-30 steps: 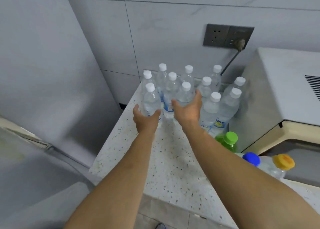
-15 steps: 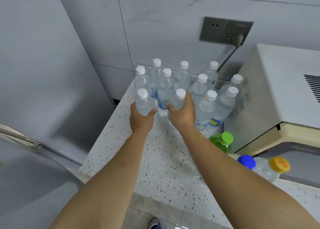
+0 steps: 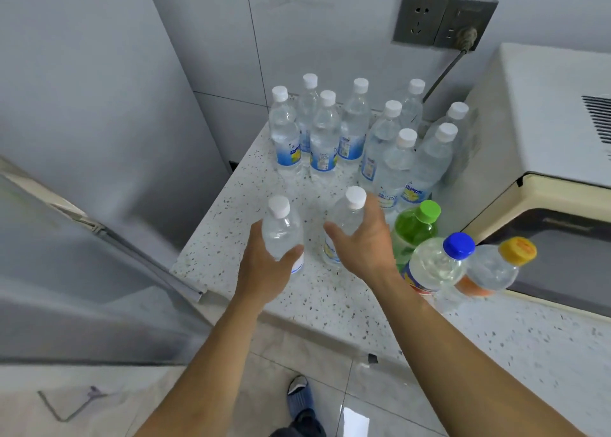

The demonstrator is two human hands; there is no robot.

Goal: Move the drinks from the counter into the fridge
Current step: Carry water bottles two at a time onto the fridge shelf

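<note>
My left hand (image 3: pixel 264 268) grips a clear water bottle with a white cap (image 3: pixel 282 228), held above the speckled counter (image 3: pixel 314 304) near its front. My right hand (image 3: pixel 363 244) grips a second white-capped water bottle (image 3: pixel 347 218) beside it. Behind them, several more water bottles (image 3: pixel 325 135) with blue labels stand in a cluster at the back of the counter. A green-capped bottle (image 3: pixel 415 225), a blue-capped bottle (image 3: pixel 436 264) and an orange-capped bottle (image 3: pixel 496 268) stand to the right of my right hand.
The grey fridge (image 3: pixel 82 139) rises at the left, its door edge (image 3: pixel 109 235) close to the counter corner. A cream microwave (image 3: pixel 542 132) fills the right, plugged into a wall socket (image 3: pixel 443 21). Tiled floor and my foot (image 3: pixel 299 393) lie below.
Both hands closed around the two front bottles and pulled them away from the cluster toward me, lifting them off the back group.
</note>
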